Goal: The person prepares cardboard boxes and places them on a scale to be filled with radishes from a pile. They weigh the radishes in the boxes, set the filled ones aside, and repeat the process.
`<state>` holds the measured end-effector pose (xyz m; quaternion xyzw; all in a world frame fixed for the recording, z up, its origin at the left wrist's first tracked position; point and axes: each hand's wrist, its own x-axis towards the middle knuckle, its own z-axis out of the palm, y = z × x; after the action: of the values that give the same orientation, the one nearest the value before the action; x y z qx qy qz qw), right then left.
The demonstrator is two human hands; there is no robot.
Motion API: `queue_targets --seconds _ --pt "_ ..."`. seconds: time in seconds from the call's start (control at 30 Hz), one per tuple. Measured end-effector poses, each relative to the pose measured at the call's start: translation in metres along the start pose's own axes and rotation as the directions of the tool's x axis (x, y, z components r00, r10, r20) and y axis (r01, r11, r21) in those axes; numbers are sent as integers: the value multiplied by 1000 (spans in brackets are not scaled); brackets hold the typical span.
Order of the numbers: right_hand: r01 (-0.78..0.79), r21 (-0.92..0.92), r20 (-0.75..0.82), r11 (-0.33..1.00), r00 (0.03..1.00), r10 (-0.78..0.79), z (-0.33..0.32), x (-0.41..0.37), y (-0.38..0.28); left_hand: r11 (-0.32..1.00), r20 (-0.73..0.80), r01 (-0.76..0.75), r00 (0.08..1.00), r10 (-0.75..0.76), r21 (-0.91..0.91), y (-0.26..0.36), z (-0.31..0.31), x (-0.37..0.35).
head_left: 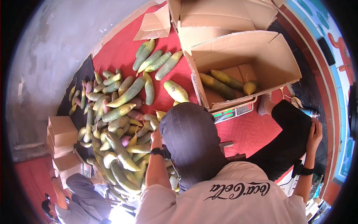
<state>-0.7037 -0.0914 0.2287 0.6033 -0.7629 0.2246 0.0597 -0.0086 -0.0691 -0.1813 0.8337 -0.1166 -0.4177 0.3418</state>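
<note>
My left hand (156, 139), with a dark band at its wrist, is at the right edge of a heap of long, cucumber-like green and yellow vegetables (121, 151). My raised dark knee hides part of its fingers, and I cannot tell whether they grip anything. My right hand (315, 133) rests on my bent right leg with its fingers stretched out and nothing in them. In front of me an open cardboard box (274, 67) stands on a scale (234, 112) with lit green digits. Several of the same vegetables (225, 79) lie inside the box.
Loose vegetables (168, 65) lie on the red floor covering (123, 48) left of the box. Cardboard (227, 15) lies behind it. Another person (84, 196) is at the lower left, near stacked boxes (62, 136). A tiled wall edge (317, 41) runs along the right.
</note>
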Motion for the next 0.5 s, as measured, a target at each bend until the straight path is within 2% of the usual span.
queue_targets --seconds 0.07,0.1,0.13,0.2,0.27,0.3,0.4,0.47,0.5 --pt "-11 9 -11 1000 1000 11 0 1 -5 918 107 242 970 -219 -314 50 1 -48" --pt "-5 21 -10 1000 1000 6 -1 1 -9 797 298 280 946 -132 -535 46 -8 -51" --pt "-17 19 -17 1000 1000 18 -1 1 -10 814 305 265 946 -115 -516 52 -19 -55" --pt "23 5 -38 1000 999 -23 0 2 -11 905 203 10 976 84 -425 119 -29 -108" --pt "26 23 -50 999 998 -25 1 3 -8 830 166 -121 955 248 -544 179 -32 -159" --pt "20 30 -45 999 999 -19 1 3 -12 830 123 -177 952 281 -529 205 -37 -182" --pt "13 57 -42 998 999 -11 0 6 -24 794 219 -340 839 498 -504 261 -49 -223" --pt "79 84 -63 993 995 -74 0 7 -28 764 203 -418 798 567 -491 287 -47 -246" --pt "56 99 -66 994 997 -50 0 6 -31 771 237 -444 775 586 -455 306 -46 -271"
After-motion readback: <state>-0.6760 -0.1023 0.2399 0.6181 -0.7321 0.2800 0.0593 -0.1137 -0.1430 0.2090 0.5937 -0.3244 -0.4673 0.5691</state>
